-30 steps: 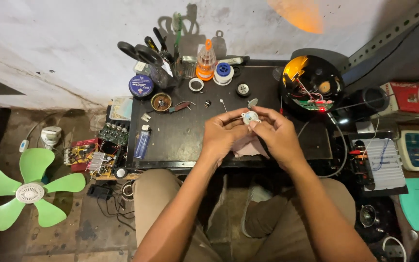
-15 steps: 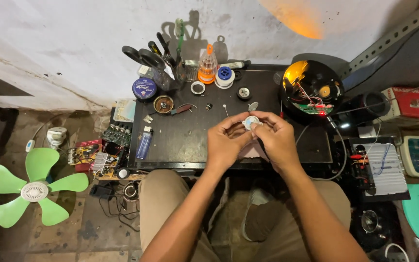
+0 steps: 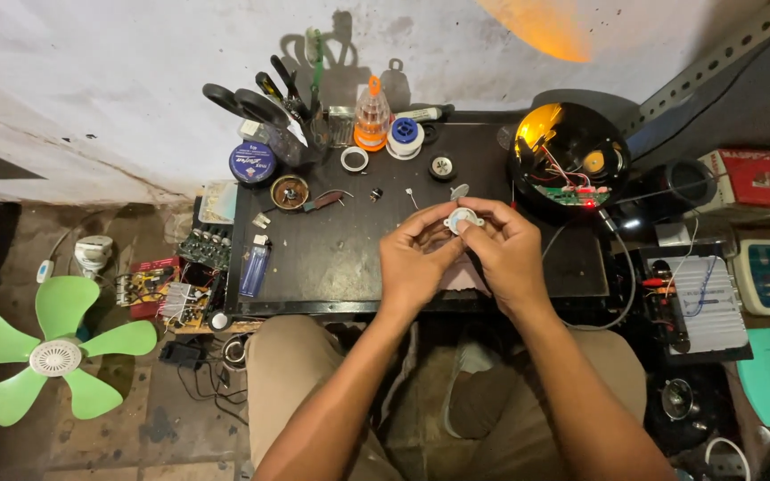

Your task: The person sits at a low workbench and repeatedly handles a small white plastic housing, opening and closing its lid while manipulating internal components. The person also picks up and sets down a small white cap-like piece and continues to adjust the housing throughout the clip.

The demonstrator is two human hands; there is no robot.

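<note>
Both my hands meet over the small black work table (image 3: 331,258). Between their fingertips sits a small round white part (image 3: 459,219), held just above the tabletop. My left hand (image 3: 416,258) grips it from the left and my right hand (image 3: 503,252) from the right, thumbs on top. Just beyond the hands, a small grey disc (image 3: 459,191) lies on the table. Much of the part's underside is hidden by my fingers.
At the table's back stand scissors and tools in a cup (image 3: 269,98), an orange-capped bottle (image 3: 372,116), a blue tin (image 3: 252,162), tape rings and a blue lighter (image 3: 254,264). An opened round black device with wires (image 3: 572,160) sits right. Green fan blades (image 3: 51,352) lie on the floor left.
My hands have stayed together on the white part, with only slight finger shifts. The view has drifted a little.
</note>
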